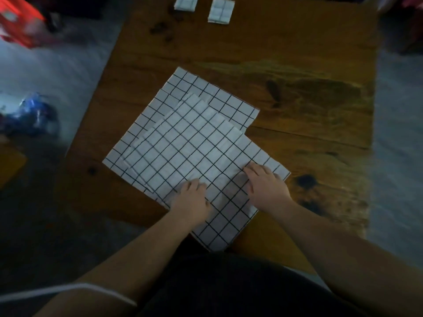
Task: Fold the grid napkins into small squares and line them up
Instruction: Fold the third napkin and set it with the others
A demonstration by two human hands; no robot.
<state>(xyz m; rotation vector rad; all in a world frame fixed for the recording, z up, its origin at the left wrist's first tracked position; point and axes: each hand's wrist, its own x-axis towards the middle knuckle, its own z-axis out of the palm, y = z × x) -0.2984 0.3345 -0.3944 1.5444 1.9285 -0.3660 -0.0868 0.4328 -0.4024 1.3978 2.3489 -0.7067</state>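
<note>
Currently both hands are on the stack of grid napkins (183,88), which lies fanned out and skewed mid-table on the wooden table (297,65).

- Top napkin (229,213): unfolded, its near corner hangs over the table's near edge.
- Left hand (191,197): on the top napkin near its near-left edge, fingers bent with tips down on the cloth. Too blurred to tell whether it pinches the cloth or just presses.
- Right hand (266,186): just beside the napkin's right corner, fingers stretched out and lying flat on the cloth, nothing grasped.
- Done pieces: one folded square (185,2) and a second folded square (221,10) sit side by side at the far edge, a small gap between them, well apart from the stack.
- Dark crumbs (160,28) are on the table near the squares.
- Off-table left: a red object (18,21) and a blue crumpled wrapper (32,117), both blurred.
</note>
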